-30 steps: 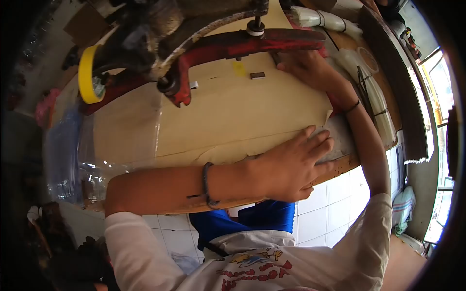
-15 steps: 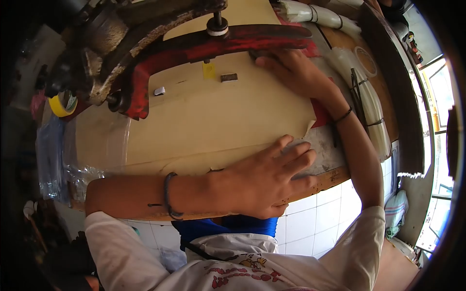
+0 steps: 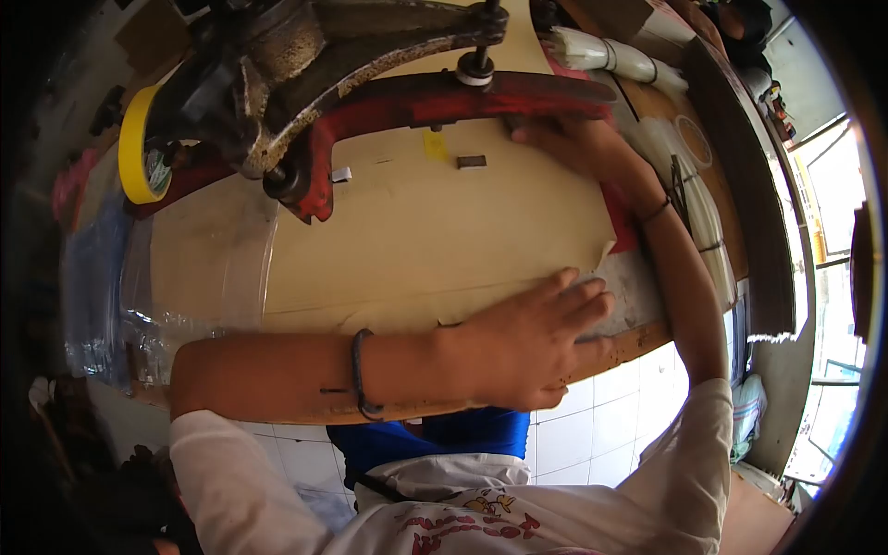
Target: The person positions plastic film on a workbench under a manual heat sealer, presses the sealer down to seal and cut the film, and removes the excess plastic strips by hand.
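Note:
A large tan sheet [image 3: 425,231] lies flat on the bench beneath a red metal bar [image 3: 398,104]. My left hand [image 3: 527,338] rests palm down at the sheet's front edge, with its fingers apart and bent over the bench. Farther back, my right hand [image 3: 597,148] reaches to the sheet's far right part, beside the bar. The bar partly hides its fingers, so anything under them cannot be made out. Between the bar and my left hand, a small dark strip [image 3: 472,162], a yellow piece [image 3: 435,144] and a small white piece [image 3: 342,174] lie on the sheet.
A heavy metal machine arm [image 3: 277,92] carries the bar over the bench's left side. Yellow tape [image 3: 137,148] hangs beside it. Clear plastic [image 3: 203,268] covers the sheet's left end. Bundles of pale strips [image 3: 698,203] lie on the right, near a dark upright panel [image 3: 772,222].
My view has shifted, so the machine, sheet and small pieces appear farther right. Both hands keep nearly the same places on the sheet.

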